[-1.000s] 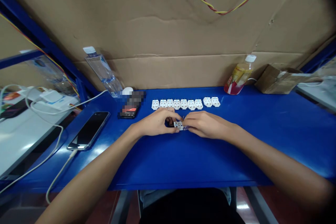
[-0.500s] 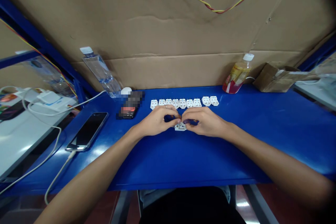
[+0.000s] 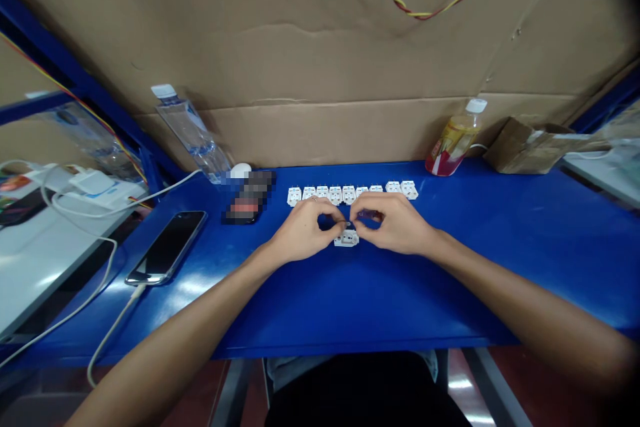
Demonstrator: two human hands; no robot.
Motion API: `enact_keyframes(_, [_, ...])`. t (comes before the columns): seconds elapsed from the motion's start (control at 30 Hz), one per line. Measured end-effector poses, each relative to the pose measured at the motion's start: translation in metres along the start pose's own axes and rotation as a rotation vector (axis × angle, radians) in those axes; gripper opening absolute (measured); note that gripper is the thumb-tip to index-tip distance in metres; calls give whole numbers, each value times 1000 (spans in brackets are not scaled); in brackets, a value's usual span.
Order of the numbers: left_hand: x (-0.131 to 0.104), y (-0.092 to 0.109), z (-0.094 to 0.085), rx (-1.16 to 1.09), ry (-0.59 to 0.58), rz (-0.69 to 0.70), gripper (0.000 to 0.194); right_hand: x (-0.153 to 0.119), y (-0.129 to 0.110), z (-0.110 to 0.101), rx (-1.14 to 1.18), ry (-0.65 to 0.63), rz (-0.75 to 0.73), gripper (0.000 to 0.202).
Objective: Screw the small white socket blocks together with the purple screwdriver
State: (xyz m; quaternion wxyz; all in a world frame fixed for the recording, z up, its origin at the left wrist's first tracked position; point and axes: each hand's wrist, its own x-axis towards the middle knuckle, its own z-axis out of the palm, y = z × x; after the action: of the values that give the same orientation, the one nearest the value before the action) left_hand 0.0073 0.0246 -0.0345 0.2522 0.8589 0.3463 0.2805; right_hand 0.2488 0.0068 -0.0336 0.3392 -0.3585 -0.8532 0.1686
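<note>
My left hand is closed in a pinch, thumb and index fingertips together, a ring on one finger. Opposite it, my right hand is also pinched, its fingertips almost meeting the left ones. A tiny pale piece shows between the two sets of fingertips; which hand grips it I cannot tell. Something dark purple shows inside the curl of my right hand, its kind unclear. Just below the fingertips a white plastic socket-like part lies on the blue table, its hollow side up.
Behind my hands several similar white parts with metal pins stand in a row. To the left are a phone on a cable, a dark pixelated device and a clear bottle. A drink bottle and cardboard box stand back right.
My hands have lifted slightly off the white part and drawn a little apart, so more of it shows. The pale piece between the fingertips is now visible.
</note>
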Motion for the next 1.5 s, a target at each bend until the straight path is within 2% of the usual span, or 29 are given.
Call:
enact_keyframes(0.03, [1, -1, -2, 8, -21, -18, 15, 1, 5, -1, -50, -11, 25, 18])
enact_keyframes(0.17, [3, -13, -16, 39, -124, -74, 19, 2, 26, -5, -202, -206, 99, 21])
enact_keyframes(0.23, [4, -20, -22, 53, -172, -84, 20, 1, 32, -5, -222, -245, 101, 23])
enact_keyframes(0.5, [4, -28, -32, 68, -230, -131, 18, -2, 32, 3, -234, -272, 58, 28])
enact_keyframes(0.73, [4, -33, -28, 85, -194, -183, 13, -2, 30, 2, -219, -242, 34, 28])
enact_keyframes(0.83, [4, -32, -28, 116, -167, -143, 16, -2, 23, -1, -195, -241, 6, 30])
enact_keyframes(0.93, [4, -28, -29, 107, -234, -42, 17, -3, 17, -4, -162, -249, -39, 28])
enact_keyframes(1.03, [4, -26, -31, 113, -274, 3, 18, -4, 12, -5, -149, -317, -85, 22])
enact_keyframes(1.17, [4, -29, -35, 138, -284, 8, 20, -5, 9, -4, -92, -396, -111, 25])
enact_keyframes(1.3, [3, -30, -41, 141, -319, -3, 22, -6, 6, -3, -26, -435, -213, 25])
enact_keyframes(1.37, [3, -27, -44, 146, -318, -14, 23, -7, 6, -2, -23, -478, -251, 22])
enact_keyframes(1.5, [1, -9, -47, 161, -291, -49, 16, -9, 6, 1, -50, -500, -290, 31])
